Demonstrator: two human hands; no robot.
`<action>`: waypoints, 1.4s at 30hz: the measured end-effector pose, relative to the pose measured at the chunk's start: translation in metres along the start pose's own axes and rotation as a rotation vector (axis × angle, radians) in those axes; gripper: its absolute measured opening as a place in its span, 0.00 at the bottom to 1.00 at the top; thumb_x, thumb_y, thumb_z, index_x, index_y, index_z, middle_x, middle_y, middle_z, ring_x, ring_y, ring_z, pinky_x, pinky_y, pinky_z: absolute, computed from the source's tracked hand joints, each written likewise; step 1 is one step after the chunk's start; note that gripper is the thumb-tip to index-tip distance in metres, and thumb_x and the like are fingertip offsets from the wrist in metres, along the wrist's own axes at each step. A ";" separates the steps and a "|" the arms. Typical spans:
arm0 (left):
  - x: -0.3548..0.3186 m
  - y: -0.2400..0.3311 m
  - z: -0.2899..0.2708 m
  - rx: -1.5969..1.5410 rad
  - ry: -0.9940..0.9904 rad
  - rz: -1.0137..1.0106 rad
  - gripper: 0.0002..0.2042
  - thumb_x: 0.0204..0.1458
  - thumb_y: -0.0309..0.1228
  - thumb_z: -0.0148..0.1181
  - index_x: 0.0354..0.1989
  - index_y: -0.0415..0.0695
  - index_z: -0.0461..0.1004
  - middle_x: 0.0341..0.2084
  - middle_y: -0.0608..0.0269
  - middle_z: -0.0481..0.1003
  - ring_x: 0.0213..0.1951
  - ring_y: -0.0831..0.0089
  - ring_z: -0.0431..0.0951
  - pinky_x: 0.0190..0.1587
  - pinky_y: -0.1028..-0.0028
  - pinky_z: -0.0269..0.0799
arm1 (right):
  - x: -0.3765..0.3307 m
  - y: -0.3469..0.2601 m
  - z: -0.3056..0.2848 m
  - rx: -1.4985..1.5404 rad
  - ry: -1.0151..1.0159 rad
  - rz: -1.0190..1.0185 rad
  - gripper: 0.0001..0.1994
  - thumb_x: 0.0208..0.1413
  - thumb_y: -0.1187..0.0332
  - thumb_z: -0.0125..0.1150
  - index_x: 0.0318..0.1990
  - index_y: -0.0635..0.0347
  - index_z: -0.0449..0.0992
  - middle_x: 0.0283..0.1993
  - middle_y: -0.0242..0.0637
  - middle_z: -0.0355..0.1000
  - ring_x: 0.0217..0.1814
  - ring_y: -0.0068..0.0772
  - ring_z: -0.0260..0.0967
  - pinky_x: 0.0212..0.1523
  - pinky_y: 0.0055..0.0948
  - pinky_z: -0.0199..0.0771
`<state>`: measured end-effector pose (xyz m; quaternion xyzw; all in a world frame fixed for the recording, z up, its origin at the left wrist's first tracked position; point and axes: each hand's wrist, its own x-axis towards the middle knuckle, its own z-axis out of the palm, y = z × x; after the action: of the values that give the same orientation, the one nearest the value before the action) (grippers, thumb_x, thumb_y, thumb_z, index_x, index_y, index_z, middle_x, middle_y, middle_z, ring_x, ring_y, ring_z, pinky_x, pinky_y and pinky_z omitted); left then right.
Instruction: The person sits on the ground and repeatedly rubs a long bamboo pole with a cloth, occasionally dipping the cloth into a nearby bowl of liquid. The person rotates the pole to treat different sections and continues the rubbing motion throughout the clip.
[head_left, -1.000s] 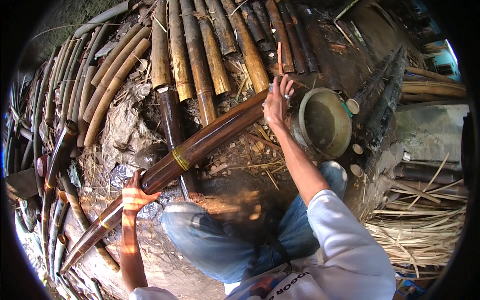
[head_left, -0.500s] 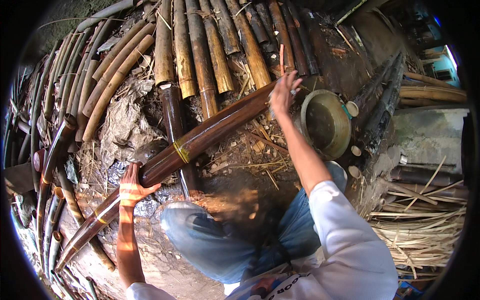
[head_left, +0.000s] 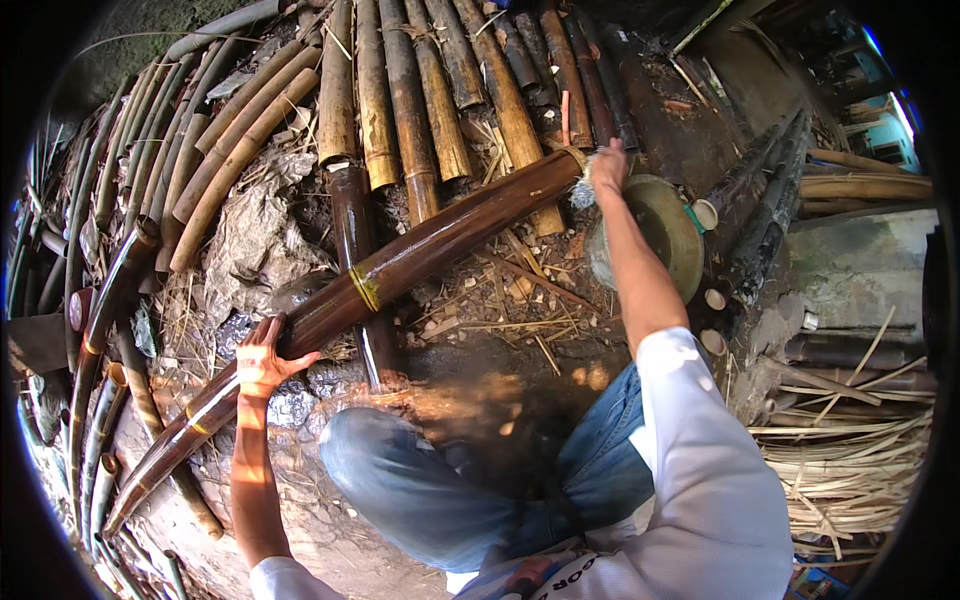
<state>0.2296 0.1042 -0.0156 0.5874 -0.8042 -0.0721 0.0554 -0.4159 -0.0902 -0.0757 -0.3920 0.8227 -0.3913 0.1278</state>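
A long, wet, dark brown bamboo pole (head_left: 450,238) lies slanted in front of me, from the lower left up to the right. Yellowish rings mark its joints. My left hand (head_left: 263,362) grips its lower half, fingers over the top and thumb stretched along the near side. At the pole's upper right end, my right hand (head_left: 606,172) is closed on a pale, frayed rag (head_left: 583,193). The pole's cut end is next to that rag. Underneath, a second dark bamboo pole (head_left: 352,215) crosses it as a support.
A round basin (head_left: 682,250) with murky liquid stands just beyond my right forearm. Several bamboo poles (head_left: 400,90) lie in a row ahead. More curve along the left (head_left: 245,160). Split bamboo strips (head_left: 840,465) are heaped at the right. Shavings litter the ground.
My right hand has moved slightly right and down, to the pole's end, and the rag now shows beneath it. The left hand stays on the pole.
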 end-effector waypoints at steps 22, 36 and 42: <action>-0.020 -0.023 0.004 -0.207 -0.397 -0.152 0.55 0.32 0.45 0.81 0.73 0.47 0.58 0.64 0.51 0.70 0.68 0.48 0.66 0.70 0.55 0.62 | -0.006 0.019 -0.129 0.328 -0.260 -0.046 0.20 0.58 0.61 0.65 0.54 0.62 0.77 0.43 0.37 0.80 0.43 0.30 0.76 0.48 0.33 0.75; 0.005 -0.009 -0.003 0.103 -0.436 -0.234 0.61 0.24 0.45 0.83 0.73 0.52 0.53 0.62 0.50 0.66 0.65 0.49 0.66 0.66 0.35 0.55 | -0.336 -0.168 0.092 -0.226 -0.646 -0.876 0.22 0.69 0.50 0.48 0.61 0.50 0.76 0.72 0.46 0.65 0.81 0.50 0.48 0.80 0.57 0.33; -0.019 0.052 0.000 -0.021 -0.092 -0.298 0.53 0.32 0.28 0.79 0.73 0.50 0.56 0.62 0.48 0.64 0.65 0.47 0.62 0.66 0.47 0.54 | -0.153 -0.124 0.010 -0.319 -0.318 -0.435 0.22 0.62 0.67 0.58 0.64 0.49 0.70 0.81 0.54 0.42 0.82 0.64 0.39 0.78 0.63 0.40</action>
<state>0.1872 0.1380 -0.0063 0.6956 -0.7090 -0.1150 0.0133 -0.2420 -0.0297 -0.0052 -0.6304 0.7402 -0.2090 0.1049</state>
